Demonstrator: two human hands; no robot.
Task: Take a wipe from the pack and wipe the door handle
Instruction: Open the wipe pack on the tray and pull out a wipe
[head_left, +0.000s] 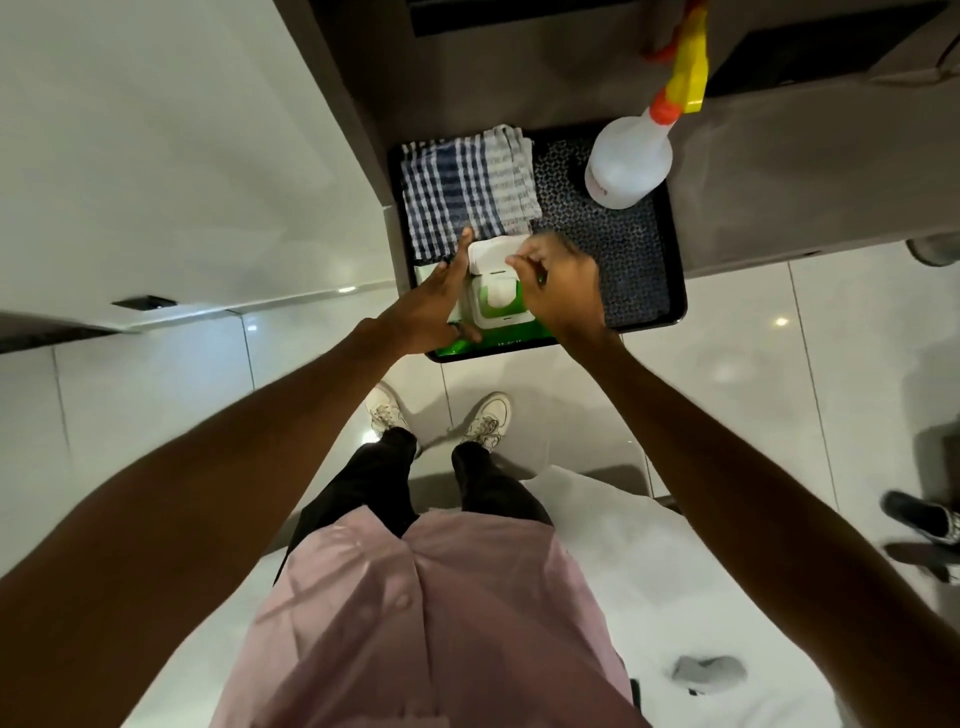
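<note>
A green wipe pack (501, 347) lies at the near end of a black tray (675, 291). Its white flip lid (493, 251) stands open, and a white wipe (497, 295) shows in the opening. My left hand (434, 301) holds the pack's left side, fingers stretched along it and thumb at the near edge. My right hand (563, 283) hovers over the pack's right side, its fingers bunched by the lid's right edge. It is blurred, so I cannot tell whether it pinches anything. No door handle is recognisable.
A blue-and-white checked cloth (467, 187) lies folded on the tray's far left. A white spray bottle (626, 163) with a yellow-and-orange trigger stands at the far right. Glossy white floor tiles surround my feet (488, 415). Another person's shoe (919, 517) is at the right.
</note>
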